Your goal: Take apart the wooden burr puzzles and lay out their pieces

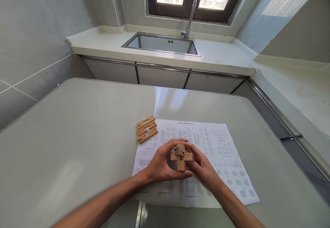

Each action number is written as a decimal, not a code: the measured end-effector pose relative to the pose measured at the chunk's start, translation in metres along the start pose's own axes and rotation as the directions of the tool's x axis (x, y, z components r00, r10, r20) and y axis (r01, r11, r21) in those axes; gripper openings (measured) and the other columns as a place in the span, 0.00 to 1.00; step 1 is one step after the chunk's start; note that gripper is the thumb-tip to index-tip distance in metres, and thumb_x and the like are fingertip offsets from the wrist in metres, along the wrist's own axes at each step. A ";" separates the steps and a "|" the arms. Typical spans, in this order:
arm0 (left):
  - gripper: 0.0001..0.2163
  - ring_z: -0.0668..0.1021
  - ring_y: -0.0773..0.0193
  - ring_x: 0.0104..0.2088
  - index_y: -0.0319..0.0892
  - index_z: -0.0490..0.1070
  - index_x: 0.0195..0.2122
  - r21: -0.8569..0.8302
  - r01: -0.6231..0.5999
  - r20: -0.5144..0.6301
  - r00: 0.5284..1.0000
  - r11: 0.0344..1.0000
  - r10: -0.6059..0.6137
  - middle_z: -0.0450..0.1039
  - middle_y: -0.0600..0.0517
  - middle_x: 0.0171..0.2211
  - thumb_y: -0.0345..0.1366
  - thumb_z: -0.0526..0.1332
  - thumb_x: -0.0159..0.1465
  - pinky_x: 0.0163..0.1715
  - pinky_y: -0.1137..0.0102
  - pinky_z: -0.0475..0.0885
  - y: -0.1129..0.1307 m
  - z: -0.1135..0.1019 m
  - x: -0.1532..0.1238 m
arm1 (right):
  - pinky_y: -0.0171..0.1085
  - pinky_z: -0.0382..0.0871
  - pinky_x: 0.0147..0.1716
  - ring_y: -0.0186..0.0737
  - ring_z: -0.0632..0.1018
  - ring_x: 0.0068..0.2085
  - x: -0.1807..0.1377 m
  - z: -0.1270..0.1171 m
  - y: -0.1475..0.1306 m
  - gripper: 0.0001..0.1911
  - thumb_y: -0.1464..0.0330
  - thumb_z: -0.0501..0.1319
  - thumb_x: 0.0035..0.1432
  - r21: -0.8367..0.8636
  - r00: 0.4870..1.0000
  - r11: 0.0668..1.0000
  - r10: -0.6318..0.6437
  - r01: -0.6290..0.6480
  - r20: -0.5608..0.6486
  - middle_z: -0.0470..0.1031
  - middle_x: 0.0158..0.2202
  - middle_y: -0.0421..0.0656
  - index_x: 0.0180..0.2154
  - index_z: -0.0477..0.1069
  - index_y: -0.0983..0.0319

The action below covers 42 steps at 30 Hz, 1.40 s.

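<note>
A partly interlocked wooden burr puzzle [181, 165] is held between my two hands, above a printed sheet. Its light wooden bars cross each other, and the end of one carries a dark handwritten mark. From the left, my left hand [165, 161] curls its fingers and thumb around the puzzle. On the other side my right hand [202, 164] grips it, its fingertips partly hidden behind the wood. Several loose notched wooden pieces [146, 119] lie side by side at the upper left corner of the sheet, some with dark marks.
Under my hands the instruction sheet [232, 173], printed with small diagrams, lies on a pale folding table [77, 125] with a centre seam. Beyond the table stands a counter [219, 51] with a sink [160, 52] and a curved faucet [193, 1] beneath a window. Tiled walls flank it.
</note>
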State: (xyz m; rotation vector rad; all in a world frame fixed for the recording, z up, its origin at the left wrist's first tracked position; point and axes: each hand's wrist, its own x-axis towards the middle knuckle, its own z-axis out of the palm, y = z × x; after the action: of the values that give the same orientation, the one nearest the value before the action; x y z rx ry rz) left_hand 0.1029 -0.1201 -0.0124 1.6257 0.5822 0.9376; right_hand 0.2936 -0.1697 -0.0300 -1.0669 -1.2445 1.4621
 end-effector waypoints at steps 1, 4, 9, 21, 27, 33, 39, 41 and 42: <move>0.35 0.77 0.43 0.63 0.47 0.74 0.61 0.015 -0.025 -0.005 1.000 1.000 0.025 0.74 0.41 0.63 0.41 0.82 0.51 0.64 0.53 0.73 -0.001 0.000 0.000 | 0.42 0.80 0.42 0.47 0.80 0.44 0.002 -0.002 -0.002 0.25 0.64 0.64 0.63 0.081 0.999 0.996 0.035 -0.037 0.025 0.76 0.58 0.50 0.61 0.71 0.55; 0.36 0.75 0.42 0.64 0.49 0.75 0.59 0.060 -0.087 -0.026 0.996 0.994 0.088 0.71 0.41 0.64 0.41 0.83 0.49 0.65 0.50 0.72 -0.003 0.001 0.001 | 0.39 0.77 0.30 0.40 0.78 0.34 0.005 -0.009 -0.009 0.30 0.64 0.65 0.58 0.287 0.988 0.948 0.116 -0.140 0.098 0.73 0.62 0.50 0.63 0.70 0.53; 0.38 0.70 0.40 0.67 0.52 0.74 0.61 0.087 -0.112 -0.035 0.993 0.990 0.115 0.67 0.41 0.65 0.43 0.83 0.49 0.65 0.49 0.70 -0.008 0.001 -0.002 | 0.40 0.75 0.27 0.38 0.75 0.28 0.003 -0.011 -0.014 0.39 0.43 0.65 0.60 0.310 0.967 0.925 0.161 -0.217 0.195 0.76 0.55 0.52 0.66 0.68 0.54; 0.33 0.76 0.43 0.61 0.48 0.75 0.57 -0.020 -0.076 -0.051 0.996 0.997 0.075 0.70 0.41 0.61 0.49 0.81 0.53 0.62 0.51 0.73 -0.010 -0.004 -0.003 | 0.35 0.69 0.23 0.35 0.73 0.27 0.002 -0.003 -0.008 0.38 0.41 0.72 0.54 0.348 0.968 0.912 0.153 -0.216 0.200 0.75 0.42 0.44 0.57 0.74 0.56; 0.32 0.77 0.44 0.59 0.44 0.74 0.58 -0.096 0.095 -0.130 0.986 0.991 -0.107 0.73 0.41 0.57 0.58 0.75 0.59 0.62 0.52 0.72 -0.003 -0.008 -0.001 | 0.40 0.75 0.35 0.39 0.75 0.32 0.000 -0.002 -0.005 0.28 0.53 0.71 0.64 -0.211 0.992 0.978 -0.028 0.001 -0.125 0.76 0.41 0.42 0.59 0.69 0.55; 0.32 0.77 0.46 0.60 0.45 0.72 0.59 -0.071 0.097 -0.159 0.981 0.993 -0.108 0.73 0.42 0.57 0.57 0.75 0.60 0.64 0.53 0.70 -0.002 -0.006 -0.002 | 0.53 0.74 0.55 0.53 0.77 0.54 0.003 -0.003 0.001 0.28 0.60 0.69 0.67 -0.654 0.926 0.744 -0.330 0.135 -0.184 0.74 0.58 0.50 0.64 0.66 0.54; 0.31 0.77 0.47 0.59 0.45 0.72 0.59 -0.047 0.082 -0.141 0.986 0.996 -0.088 0.73 0.42 0.57 0.55 0.74 0.61 0.63 0.54 0.70 0.003 -0.005 0.000 | 0.60 0.71 0.60 0.58 0.71 0.62 0.004 -0.006 0.011 0.26 0.61 0.67 0.68 -0.744 0.919 0.647 -0.375 0.164 -0.123 0.74 0.59 0.51 0.64 0.66 0.54; 0.30 0.77 0.47 0.58 0.45 0.72 0.59 -0.033 0.075 -0.135 0.988 0.997 -0.079 0.73 0.42 0.57 0.54 0.74 0.62 0.63 0.54 0.71 0.006 -0.004 0.001 | 0.60 0.71 0.61 0.58 0.71 0.62 0.004 -0.006 0.012 0.25 0.61 0.66 0.69 -0.750 0.917 0.637 -0.384 0.176 -0.110 0.74 0.59 0.51 0.64 0.66 0.55; 0.30 0.77 0.47 0.58 0.45 0.72 0.59 -0.024 0.070 -0.133 0.988 0.997 -0.072 0.73 0.42 0.57 0.54 0.75 0.61 0.63 0.54 0.70 0.006 -0.004 0.001 | 0.60 0.70 0.62 0.58 0.71 0.62 0.004 -0.006 0.012 0.25 0.61 0.66 0.69 -0.751 0.916 0.634 -0.388 0.183 -0.105 0.73 0.60 0.51 0.63 0.66 0.55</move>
State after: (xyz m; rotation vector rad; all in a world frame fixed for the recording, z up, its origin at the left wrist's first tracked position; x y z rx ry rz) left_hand 0.0998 -0.1191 -0.0057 1.5233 0.7165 1.0015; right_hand 0.2976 -0.1650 -0.0425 -1.4285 -1.7662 0.5110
